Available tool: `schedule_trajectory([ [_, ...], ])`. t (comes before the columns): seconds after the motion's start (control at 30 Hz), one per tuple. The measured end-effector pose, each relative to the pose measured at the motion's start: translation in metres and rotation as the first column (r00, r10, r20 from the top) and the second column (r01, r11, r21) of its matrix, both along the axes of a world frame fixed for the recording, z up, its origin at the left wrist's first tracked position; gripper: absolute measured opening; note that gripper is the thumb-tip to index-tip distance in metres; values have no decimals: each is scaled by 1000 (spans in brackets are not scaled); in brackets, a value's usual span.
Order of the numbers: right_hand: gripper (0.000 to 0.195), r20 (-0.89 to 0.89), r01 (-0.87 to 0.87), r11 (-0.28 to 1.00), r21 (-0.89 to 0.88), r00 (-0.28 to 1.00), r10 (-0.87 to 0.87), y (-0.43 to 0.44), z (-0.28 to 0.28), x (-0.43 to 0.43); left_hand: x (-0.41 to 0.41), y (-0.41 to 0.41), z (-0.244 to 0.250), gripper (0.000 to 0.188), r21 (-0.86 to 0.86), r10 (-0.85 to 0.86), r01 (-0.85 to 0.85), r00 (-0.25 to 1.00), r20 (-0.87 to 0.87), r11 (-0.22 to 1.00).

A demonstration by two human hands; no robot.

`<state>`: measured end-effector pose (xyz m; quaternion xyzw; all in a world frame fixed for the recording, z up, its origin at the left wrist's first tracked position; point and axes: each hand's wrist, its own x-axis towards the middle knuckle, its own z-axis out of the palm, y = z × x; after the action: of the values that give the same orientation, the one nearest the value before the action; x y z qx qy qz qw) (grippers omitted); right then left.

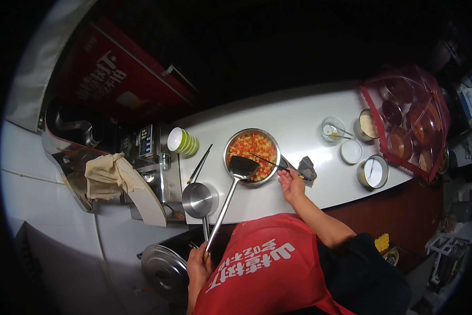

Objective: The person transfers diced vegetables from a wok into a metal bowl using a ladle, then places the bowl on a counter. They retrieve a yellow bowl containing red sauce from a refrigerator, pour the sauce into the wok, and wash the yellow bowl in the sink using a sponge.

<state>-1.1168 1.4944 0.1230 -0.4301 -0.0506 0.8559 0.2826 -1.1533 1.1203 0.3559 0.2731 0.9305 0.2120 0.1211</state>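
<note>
My left hand (pixel 198 262) grips the wooden end of a long metal wok spatula (pixel 222 214). The spatula's broad dark blade lies over the near left part of a steel bowl (pixel 276 143). Diced orange-red and pale yellow food (pixel 251 143) fills much of this bowl. From the right, my right hand (pixel 292 184) holds dark chopsticks (pixel 267 160), their tips over the food. Just beyond that hand lies a crumpled grey cloth (pixel 307 170). Left of the bowl are a steel saucepan (pixel 199 200) and another pair of dark chopsticks (pixel 199 164).
Stacked green-and-white cups (pixel 182 141) stand at the white table's (pixel 267 108) left end. Rightward are a glass bowl (pixel 332 129), a small white dish (pixel 351 152), steel containers (pixel 373 171) and a red mesh food cover (pixel 407 122) over several bowls. A lidded pot (pixel 165 271) is lower left.
</note>
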Motion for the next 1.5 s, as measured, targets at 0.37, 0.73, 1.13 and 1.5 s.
schedule_trajectory([
  [0.37,17,-28,-97,993,70,995,99,5,9,5,3,-10,-7,52,-9,9,-9,1000,4,1000],
  [0.73,19,-76,-157,982,100,983,165,8,6,16,3,-7,-6,52,33,68,-71,995,79,997],
  [1.13,20,-80,-100,992,80,991,107,5,15,22,-3,2,2,50,-3,36,-36,999,38,999],
  [1.5,16,-66,-173,982,72,982,177,5,19,28,-3,-6,-5,52,25,64,-66,996,61,998],
])
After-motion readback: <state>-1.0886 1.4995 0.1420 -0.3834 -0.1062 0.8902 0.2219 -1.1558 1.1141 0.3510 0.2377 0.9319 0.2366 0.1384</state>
